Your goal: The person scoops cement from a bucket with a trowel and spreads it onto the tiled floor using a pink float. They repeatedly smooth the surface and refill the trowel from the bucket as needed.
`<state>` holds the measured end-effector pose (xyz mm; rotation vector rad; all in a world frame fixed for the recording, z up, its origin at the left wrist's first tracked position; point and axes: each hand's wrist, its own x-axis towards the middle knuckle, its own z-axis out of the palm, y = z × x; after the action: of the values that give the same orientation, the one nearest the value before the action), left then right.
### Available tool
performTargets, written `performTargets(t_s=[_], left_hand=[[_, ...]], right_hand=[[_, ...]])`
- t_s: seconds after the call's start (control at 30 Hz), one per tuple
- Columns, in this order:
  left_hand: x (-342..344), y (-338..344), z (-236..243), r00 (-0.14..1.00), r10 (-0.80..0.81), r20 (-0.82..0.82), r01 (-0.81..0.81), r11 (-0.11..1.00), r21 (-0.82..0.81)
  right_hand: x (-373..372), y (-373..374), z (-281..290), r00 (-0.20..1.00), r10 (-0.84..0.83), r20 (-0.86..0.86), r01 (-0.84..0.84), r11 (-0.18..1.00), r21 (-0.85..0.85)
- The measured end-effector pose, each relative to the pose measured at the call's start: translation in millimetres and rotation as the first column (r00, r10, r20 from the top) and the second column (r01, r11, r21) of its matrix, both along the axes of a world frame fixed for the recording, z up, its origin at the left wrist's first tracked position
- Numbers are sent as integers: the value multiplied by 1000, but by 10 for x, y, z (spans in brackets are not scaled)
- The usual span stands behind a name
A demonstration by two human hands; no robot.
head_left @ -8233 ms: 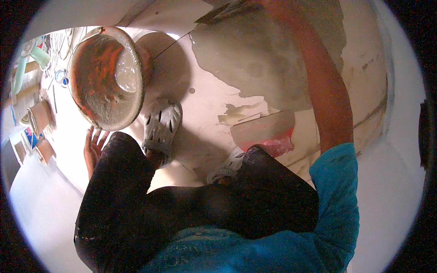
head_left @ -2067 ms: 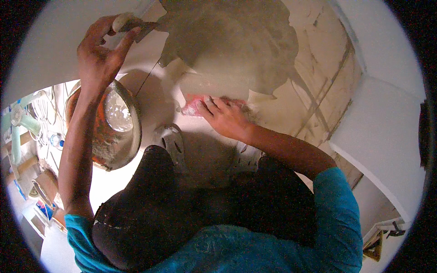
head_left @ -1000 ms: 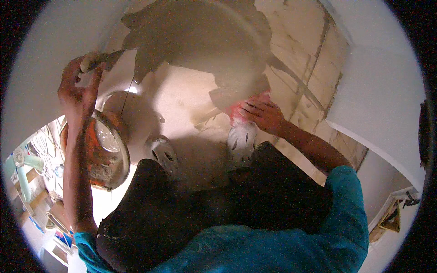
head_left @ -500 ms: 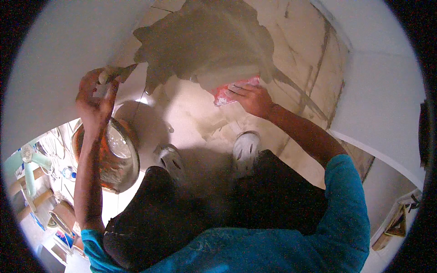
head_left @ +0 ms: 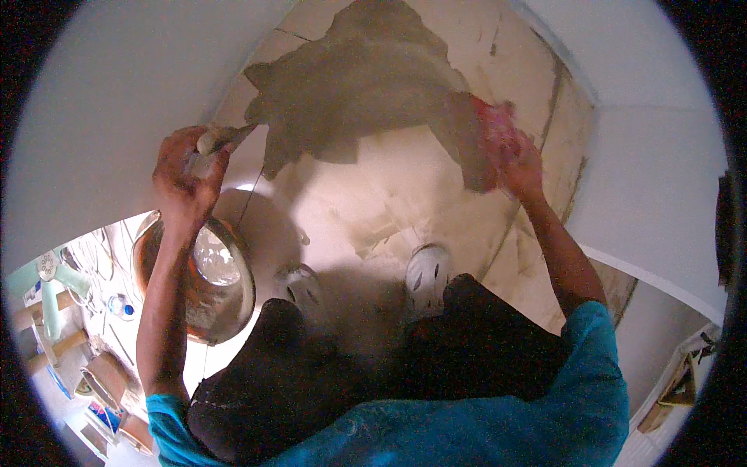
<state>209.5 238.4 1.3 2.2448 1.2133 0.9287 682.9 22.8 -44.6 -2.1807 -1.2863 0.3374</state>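
Note:
My left hand point(head_left: 183, 175) is closed round the pale handle of a small trowel point(head_left: 243, 134), held up at the left with its dark blade pointing right. My right hand point(head_left: 525, 167) grips a flat red spreader point(head_left: 486, 132), smeared by motion. That spreader is at the right border of a wet grey patch of mortar point(head_left: 366, 86), which covers part of the pale floor point(head_left: 373, 187). Beneath my left forearm stands a round bucket point(head_left: 251, 292), with grey residue on its inside. Part of the bucket is hidden by the arm.
White walls rise on the left point(head_left: 101, 132) and right point(head_left: 654, 171). My pale perforated shoes point(head_left: 428, 272) are planted on the floor just behind the patch. At the lower left lie a pale green fan point(head_left: 50, 268), a clear bottle with blue point(head_left: 120, 306), cables and boxes.
My right hand has swept right with the red spreader and turned it upright. Grey mortar now reaches further along its right side. The left hand with the trowel has shifted slightly right and down.

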Motion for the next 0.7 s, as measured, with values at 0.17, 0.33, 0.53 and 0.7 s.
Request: performTargets(t_s=[0.17, 0.33, 0.53, 0.7], left_hand=[[-6, 27, 8, 999, 31, -40, -31, 999, 11], [56, 83, 57, 999, -35, -15, 35, 999, 21], [157, 146, 163, 995, -81, -53, 85, 994, 75], [505, 185, 233, 984, -151, -94, 149, 988, -31]], right_hand=[[750, -1296, -620, 411, -566, -714, 594, 761, -261], [1211, -2037, -1452, 356, -748, -560, 810, 546, -215], [1142, -1309, -1672, 723, -672, -162, 579, 717, -390], [1237, -641, -1881, 835, -522, 173, 519, 647, -558]])
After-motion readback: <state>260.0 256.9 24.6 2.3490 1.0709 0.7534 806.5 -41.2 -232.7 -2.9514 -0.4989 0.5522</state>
